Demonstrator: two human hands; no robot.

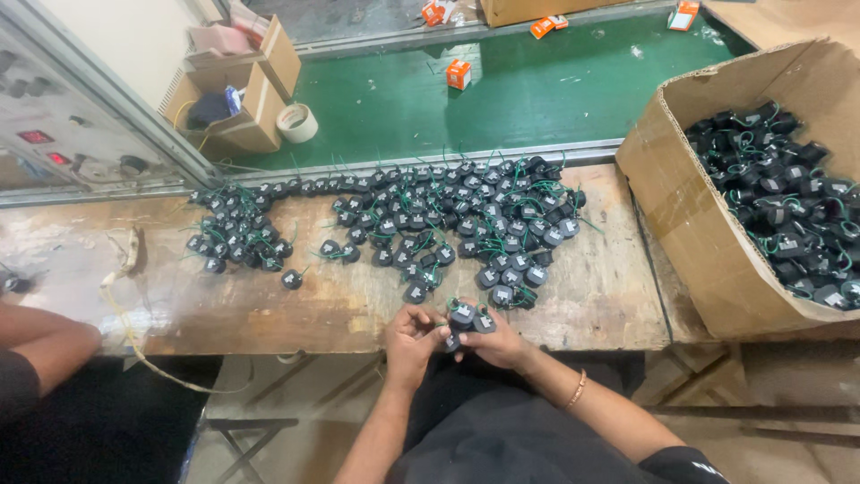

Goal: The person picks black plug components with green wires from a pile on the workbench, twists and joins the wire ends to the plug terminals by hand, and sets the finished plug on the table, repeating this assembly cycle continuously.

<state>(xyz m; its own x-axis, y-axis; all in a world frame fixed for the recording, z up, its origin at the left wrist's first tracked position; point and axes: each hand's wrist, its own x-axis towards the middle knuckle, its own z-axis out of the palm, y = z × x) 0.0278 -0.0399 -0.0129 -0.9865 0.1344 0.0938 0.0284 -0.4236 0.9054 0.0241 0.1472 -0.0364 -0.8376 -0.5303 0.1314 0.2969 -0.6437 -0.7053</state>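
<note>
So the biggest thing here is the long wooden worktop (296, 300), scuffed and worn, with a green mat surface (537, 90) running along the far side behind a metal rail. On the right a big open cardboard box (681, 215) sits tilted toward the person, probably so the small black parts with green wires inside it (788, 206) are easy to scoop out. A wide spread of the same black parts (448, 224) covers the middle of the worktop, with a smaller separate bunch (237, 233) off to the left, which looks like sorting into two lots, though I can't say which is which. Far left there's a smaller carton (233, 103) with a tape roll (297, 123) beside it.

Down at the near edge, the right hand (502, 345) cups a little cluster of black parts (468, 320), fingers curled closed round them. The left hand (410, 341) pinches at the same cluster, fingers nearly closed, held close to the body for a good look I'd guess. Someone else's arm (45, 345) rests at the left.
</note>
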